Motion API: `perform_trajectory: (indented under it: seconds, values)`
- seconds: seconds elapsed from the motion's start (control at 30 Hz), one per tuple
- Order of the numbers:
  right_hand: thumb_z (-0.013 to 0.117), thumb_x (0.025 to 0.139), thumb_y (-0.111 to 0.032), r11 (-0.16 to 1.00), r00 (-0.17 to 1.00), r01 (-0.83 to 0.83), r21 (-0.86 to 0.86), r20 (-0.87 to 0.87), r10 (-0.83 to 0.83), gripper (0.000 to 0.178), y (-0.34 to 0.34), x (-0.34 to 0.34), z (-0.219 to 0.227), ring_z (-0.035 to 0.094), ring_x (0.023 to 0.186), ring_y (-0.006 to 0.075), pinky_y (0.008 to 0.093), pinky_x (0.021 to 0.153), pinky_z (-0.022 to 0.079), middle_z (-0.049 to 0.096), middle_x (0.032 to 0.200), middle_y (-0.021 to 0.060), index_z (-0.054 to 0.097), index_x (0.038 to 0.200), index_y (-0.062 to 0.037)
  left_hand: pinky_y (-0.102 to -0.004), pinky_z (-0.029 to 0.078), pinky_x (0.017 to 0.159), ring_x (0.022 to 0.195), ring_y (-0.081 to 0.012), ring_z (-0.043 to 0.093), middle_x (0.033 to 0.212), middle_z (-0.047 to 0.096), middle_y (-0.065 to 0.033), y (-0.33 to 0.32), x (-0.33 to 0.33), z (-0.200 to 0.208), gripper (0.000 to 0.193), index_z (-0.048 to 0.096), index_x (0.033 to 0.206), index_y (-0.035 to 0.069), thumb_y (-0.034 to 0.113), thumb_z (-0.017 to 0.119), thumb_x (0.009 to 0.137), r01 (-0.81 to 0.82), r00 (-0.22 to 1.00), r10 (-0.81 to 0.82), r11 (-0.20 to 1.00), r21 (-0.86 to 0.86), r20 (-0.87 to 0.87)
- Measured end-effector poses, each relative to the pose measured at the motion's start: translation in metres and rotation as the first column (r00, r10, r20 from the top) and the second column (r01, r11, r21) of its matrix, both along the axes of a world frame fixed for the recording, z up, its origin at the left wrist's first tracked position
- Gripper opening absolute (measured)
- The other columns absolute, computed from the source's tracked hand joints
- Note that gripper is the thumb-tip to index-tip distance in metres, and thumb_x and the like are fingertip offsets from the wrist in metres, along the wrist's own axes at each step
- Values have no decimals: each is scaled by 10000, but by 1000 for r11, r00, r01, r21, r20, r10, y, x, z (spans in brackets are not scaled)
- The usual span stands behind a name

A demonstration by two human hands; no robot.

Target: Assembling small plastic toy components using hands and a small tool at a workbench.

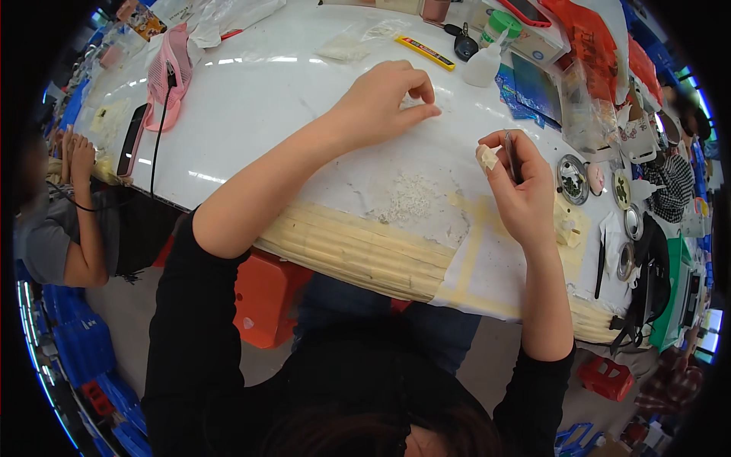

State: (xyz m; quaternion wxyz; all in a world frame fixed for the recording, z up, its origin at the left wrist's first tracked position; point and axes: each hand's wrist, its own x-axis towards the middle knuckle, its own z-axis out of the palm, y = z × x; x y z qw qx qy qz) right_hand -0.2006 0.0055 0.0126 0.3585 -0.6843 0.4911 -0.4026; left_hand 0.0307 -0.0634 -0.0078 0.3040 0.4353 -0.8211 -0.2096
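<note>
My left hand (384,103) is over the white tabletop (251,99), fingers bent, with a gap between thumb and forefinger and nothing visible in it. Closed around a slim metal tool that looks like tweezers (512,156) is my right hand (524,194), to the right of the left one. Pale tape (487,158) wraps a digit of that hand. Between my hands and nearer to me lies a loose pile of tiny white pieces (411,199), too small to name.
Yellowish tape strips (358,251) cover the table's near edge. Round metal tins (572,180) and a black tweezer-like tool (600,266) lie at right. Farther back are a yellow box-cutter pack (425,53), a squeeze bottle (483,67) and blue packets (533,91). Another person's hands (80,158) show at far left.
</note>
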Motion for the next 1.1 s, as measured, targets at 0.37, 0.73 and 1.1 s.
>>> perform_trajectory:
  seconds: [0.37, 0.73, 1.1]
  values:
    - [663, 897, -140, 999, 1000, -9, 32, -5, 9, 132, -2, 2, -11, 356, 588, 22, 201, 534, 283, 437, 626, -60, 609, 893, -20, -304, 532, 743, 804, -185, 617, 863, 605, -53, 39, 30, 11, 128, 668, 931, 1, 83, 716, 845, 362, 927, -369, 846, 390, -62]
    - [665, 897, -153, 996, 995, -87, -6, -40, 87, 163, -10, 18, 13, 350, 580, 22, 208, 525, 278, 435, 623, -61, 613, 886, 1, -333, 506, 679, 740, -216, 615, 775, 615, -95, 36, 11, 24, 127, 606, 789, 0, 89, 693, 814, 269, 900, -368, 891, 365, 233]
    - [664, 888, -145, 993, 996, -32, -115, 77, 41, 147, -26, 35, 6, 376, 569, 30, 212, 515, 306, 471, 631, -40, 625, 902, -3, -227, 555, 736, 776, -113, 681, 860, 697, -68, 19, -2, 25, 153, 656, 955, -11, 109, 683, 864, 328, 889, -33, 741, 586, -457]
